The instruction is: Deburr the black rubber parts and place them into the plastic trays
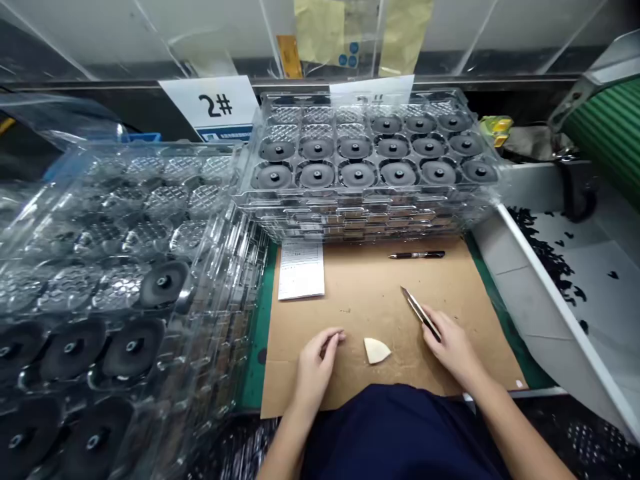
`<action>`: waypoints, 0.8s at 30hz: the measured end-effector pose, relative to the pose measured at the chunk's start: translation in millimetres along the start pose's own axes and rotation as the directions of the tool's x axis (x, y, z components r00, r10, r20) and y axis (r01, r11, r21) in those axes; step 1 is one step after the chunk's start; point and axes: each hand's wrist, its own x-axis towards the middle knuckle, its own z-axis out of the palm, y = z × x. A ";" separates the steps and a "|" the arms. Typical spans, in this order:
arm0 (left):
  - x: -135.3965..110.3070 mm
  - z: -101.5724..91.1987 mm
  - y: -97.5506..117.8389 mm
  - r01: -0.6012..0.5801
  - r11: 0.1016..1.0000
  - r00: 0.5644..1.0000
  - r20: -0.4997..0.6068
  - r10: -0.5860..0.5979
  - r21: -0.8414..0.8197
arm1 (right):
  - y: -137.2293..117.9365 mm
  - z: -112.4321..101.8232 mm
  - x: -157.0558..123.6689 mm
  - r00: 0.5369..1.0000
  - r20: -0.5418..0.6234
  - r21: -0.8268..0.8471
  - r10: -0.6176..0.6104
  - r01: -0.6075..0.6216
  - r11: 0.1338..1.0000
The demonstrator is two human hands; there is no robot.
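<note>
My left hand [317, 360] rests on the brown cardboard sheet [370, 300] with its fingers curled in; whether anything is in them is hidden. My right hand [450, 343] grips a slim metal blade tool [419, 311] that points up and to the left. A small cream wedge-shaped piece [376, 349] lies on the cardboard between my two hands, touching neither.
A stack of clear trays [370, 200] with black round parts [357, 175] stands at the back. More clear trays [120, 280] pile up at the left. A pen [417, 255] and a paper slip [301, 269] lie on the cardboard. A white bin [555, 293] with black scraps stands at the right.
</note>
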 end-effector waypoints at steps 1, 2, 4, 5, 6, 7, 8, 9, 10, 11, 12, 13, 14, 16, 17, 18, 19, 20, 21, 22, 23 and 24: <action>1.5 1.0 -4.0 0.007 1.000 0.999 -0.032 -0.007 0.006 | -5.9 -2.0 1.5 0.999 0.034 0.009 -0.014 0.014 1.000; 2.6 2.8 -7.3 0.010 1.000 0.998 -0.064 -0.009 0.016 | -12.0 -3.6 2.8 0.998 0.064 0.016 -0.023 0.022 1.000; 3.4 7.1 -11.7 0.004 0.999 0.994 -0.111 0.001 0.047 | -23.5 -5.0 4.9 0.993 0.115 0.019 -0.022 0.020 1.000; 3.3 9.1 -12.8 -0.005 0.998 0.992 -0.124 0.013 0.067 | -28.4 -4.9 5.6 0.991 0.132 0.015 -0.011 0.009 1.000; 3.1 10.7 -13.3 -0.017 0.996 0.991 -0.130 0.028 0.087 | -32.6 -4.4 6.2 0.990 0.143 0.006 0.007 -0.008 1.000; 2.7 11.7 -13.4 -0.028 0.994 0.991 -0.129 0.042 0.105 | -35.8 -3.6 6.5 0.988 0.149 -0.005 0.028 -0.028 1.000; 2.2 12.1 -13.2 -0.039 0.992 0.991 -0.126 0.054 0.119 | -38.0 -2.8 6.7 0.987 0.152 -0.019 0.050 -0.048 0.999; 1.9 12.2 -13.0 -0.047 0.990 0.990 -0.124 0.064 0.132 | -39.2 -2.1 6.8 0.986 0.155 -0.033 0.069 -0.064 0.997; 1.5 11.9 -12.7 -0.053 0.988 0.990 -0.125 0.071 0.142 | -39.8 -1.8 6.8 0.984 0.160 -0.047 0.083 -0.077 0.996; 1.3 11.5 -12.6 -0.059 0.987 0.989 -0.125 0.078 0.151 | -39.9 -1.9 6.8 0.981 0.169 -0.063 0.094 -0.085 0.994; 1.3 11.0 -12.5 -0.063 0.985 0.989 -0.124 0.084 0.159 | -39.8 -2.3 6.8 0.978 0.180 -0.080 0.103 -0.089 0.993; 1.3 10.7 -12.6 -0.067 0.984 0.988 -0.124 0.089 0.167 | -39.9 -3.2 7.0 0.975 0.190 -0.100 0.111 -0.093 0.991; 1.4 10.5 -12.8 -0.070 0.982 0.988 -0.125 0.093 0.174 | -40.2 -4.3 7.2 0.973 0.200 -0.122 0.120 -0.097 0.988; 1.7 10.5 -13.1 -0.075 0.979 0.987 -0.127 0.099 0.187 | -42.1 -6.8 8.2 0.967 0.215 -0.172 0.139 -0.102 0.980; 1.8 10.7 -13.2 -0.076 0.978 0.987 -0.128 0.102 0.193 | -43.6 -8.0 8.8 0.964 0.222 -0.196 0.146 -0.103 0.975; 1.9 10.8 -13.2 -0.078 0.977 0.986 -0.128 0.104 0.198 | -45.2 -9.1 9.4 0.962 0.229 -0.218 0.151 -0.101 0.971; 2.0 11.0 -13.1 -0.079 0.976 0.986 -0.129 0.106 0.202 | -46.8 -10.1 10.1 0.959 0.238 -0.238 0.154 -0.096 0.967; 2.1 11.1 -12.9 -0.080 0.975 0.986 -0.129 0.108 0.206 | -48.2 -10.9 10.6 0.957 0.247 -0.254 0.154 -0.089 0.963; 2.1 11.1 -12.5 -0.080 0.974 0.986 -0.129 0.109 0.211 | -49.3 -11.6 11.1 0.955 0.256 -0.269 0.153 -0.082 0.960; 2.1 11.2 -12.1 -0.080 0.973 0.985 -0.130 0.110 0.215 | -49.9 -12.2 11.4 0.953 0.263 -0.283 0.151 -0.074 0.956; 2.1 11.2 -11.7 -0.080 0.972 0.985 -0.131 0.111 0.219 | -50.2 -12.7 11.6 0.951 0.270 -0.296 0.150 -0.066 0.953; 2.0 11.2 -11.3 -0.081 0.972 0.985 -0.133 0.112 0.223 | -50.2 -13.1 11.7 0.950 0.275 -0.307 0.148 -0.059 0.950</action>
